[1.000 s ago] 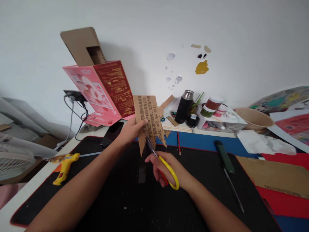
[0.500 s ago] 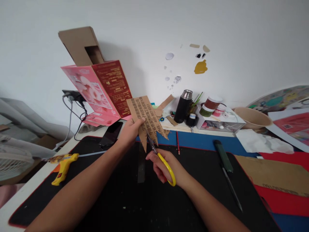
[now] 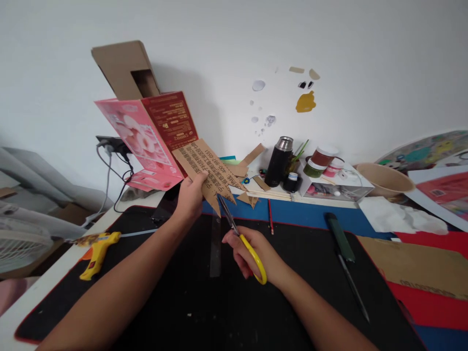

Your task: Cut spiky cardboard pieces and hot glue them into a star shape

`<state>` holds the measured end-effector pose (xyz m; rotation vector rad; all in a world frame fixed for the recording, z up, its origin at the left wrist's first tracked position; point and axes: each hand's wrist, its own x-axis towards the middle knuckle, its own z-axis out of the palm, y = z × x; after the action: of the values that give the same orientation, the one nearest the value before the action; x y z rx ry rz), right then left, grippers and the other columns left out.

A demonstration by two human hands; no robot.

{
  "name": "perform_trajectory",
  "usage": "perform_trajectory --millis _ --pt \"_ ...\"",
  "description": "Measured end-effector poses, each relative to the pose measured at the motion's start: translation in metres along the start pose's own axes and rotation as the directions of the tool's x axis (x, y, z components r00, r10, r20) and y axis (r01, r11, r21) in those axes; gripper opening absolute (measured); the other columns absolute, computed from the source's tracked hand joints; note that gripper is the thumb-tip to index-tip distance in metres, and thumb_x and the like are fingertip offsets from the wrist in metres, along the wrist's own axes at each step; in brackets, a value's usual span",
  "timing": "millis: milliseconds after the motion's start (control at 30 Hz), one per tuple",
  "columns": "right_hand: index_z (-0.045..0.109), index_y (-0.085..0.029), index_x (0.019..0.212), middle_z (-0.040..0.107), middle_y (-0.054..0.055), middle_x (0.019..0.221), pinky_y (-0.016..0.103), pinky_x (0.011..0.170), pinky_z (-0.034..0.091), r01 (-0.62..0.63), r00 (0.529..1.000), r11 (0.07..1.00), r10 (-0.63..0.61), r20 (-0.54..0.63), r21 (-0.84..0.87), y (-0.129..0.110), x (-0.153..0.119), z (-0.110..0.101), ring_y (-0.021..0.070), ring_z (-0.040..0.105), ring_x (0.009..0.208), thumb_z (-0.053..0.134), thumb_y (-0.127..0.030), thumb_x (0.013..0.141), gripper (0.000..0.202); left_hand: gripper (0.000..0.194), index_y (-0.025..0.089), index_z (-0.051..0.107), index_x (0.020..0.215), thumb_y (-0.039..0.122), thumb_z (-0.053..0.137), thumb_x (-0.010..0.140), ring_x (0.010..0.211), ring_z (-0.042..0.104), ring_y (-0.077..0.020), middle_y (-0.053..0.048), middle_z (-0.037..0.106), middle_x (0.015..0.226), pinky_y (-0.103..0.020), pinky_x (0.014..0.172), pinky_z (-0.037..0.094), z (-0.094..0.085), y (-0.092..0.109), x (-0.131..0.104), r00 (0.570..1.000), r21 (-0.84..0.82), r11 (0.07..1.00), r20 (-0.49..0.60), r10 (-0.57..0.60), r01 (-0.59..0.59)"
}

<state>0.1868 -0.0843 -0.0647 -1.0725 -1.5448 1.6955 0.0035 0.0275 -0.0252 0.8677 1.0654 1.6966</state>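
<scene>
black mat under both hands; printed cardboard piece pinched in left hand, raised above the right; right hand closed on yellow scissors, blade tips meeting the cardboard's jagged lower edge

Cardboard's print too small to read.

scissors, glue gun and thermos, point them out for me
scissors (image 3: 244,243), head view, on the yellow handle by the right hand
glue gun (image 3: 95,251), head view, on its yellow body
thermos (image 3: 278,163), head view, on its black side
</scene>
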Motion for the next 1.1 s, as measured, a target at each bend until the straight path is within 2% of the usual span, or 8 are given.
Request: perform_trajectory --millis 300,500,800,1100 --pt "0.063 -0.019 0.105 0.051 -0.010 0.049 0.020 0.037 0.032 0.001 1.000 1.000 -0.001 -0.003 -0.006 -0.001 -0.001 0.001 0.0100 0.045 0.034 0.056 -0.087 0.091 0.070 0.039 0.017 0.071 0.108 0.038 0.078 0.077 0.104 0.078 -0.0295 -0.011 0.082 0.106 -0.041 0.093 0.064 0.000 0.000 -0.001 1.000 -0.050 0.999 -0.015 0.021 -0.021" --pt "0.063 -0.019 0.105 0.051 -0.010 0.048 0.020 0.035 0.033 0.001 1.000 1.000 -0.001 -0.004 0.021 0.000 0.000 0.001 0.0103 0.046 0.034 0.057 -0.088 0.090 0.071 0.042 0.018 0.073 0.118 0.041 0.077 0.082 0.111 0.078 -0.0310 -0.011 0.082 0.113 -0.041 0.096 0.063 0.004 -0.005 -0.013 0.996 -0.010 0.999 0.071 0.053 -0.052" --pt "0.062 -0.019 0.104 0.051 -0.010 0.047 0.019 0.033 0.033 0.010 0.999 0.999 -0.008 -0.043 0.043 -0.001 0.001 0.004 0.0104 0.045 0.032 0.057 -0.093 0.084 0.077 0.039 0.017 0.077 0.113 0.038 0.081 0.082 0.111 0.077 -0.0309 -0.011 0.082 0.115 -0.042 0.101 0.062 0.006 -0.014 -0.017 0.994 -0.079 0.991 -0.029 0.102 -0.104" --pt "0.063 -0.019 0.105 0.053 -0.010 0.048 0.018 0.033 0.034 -0.006 0.999 0.998 0.008 -0.044 0.057 0.001 0.001 0.004 0.0105 0.046 0.033 0.059 -0.091 0.085 0.075 0.038 0.016 0.078 0.110 0.040 0.083 0.082 0.110 0.078 -0.0302 -0.011 0.083 0.112 -0.040 0.098 0.062 0.007 -0.016 -0.021 0.994 -0.079 0.990 -0.020 0.112 -0.113"
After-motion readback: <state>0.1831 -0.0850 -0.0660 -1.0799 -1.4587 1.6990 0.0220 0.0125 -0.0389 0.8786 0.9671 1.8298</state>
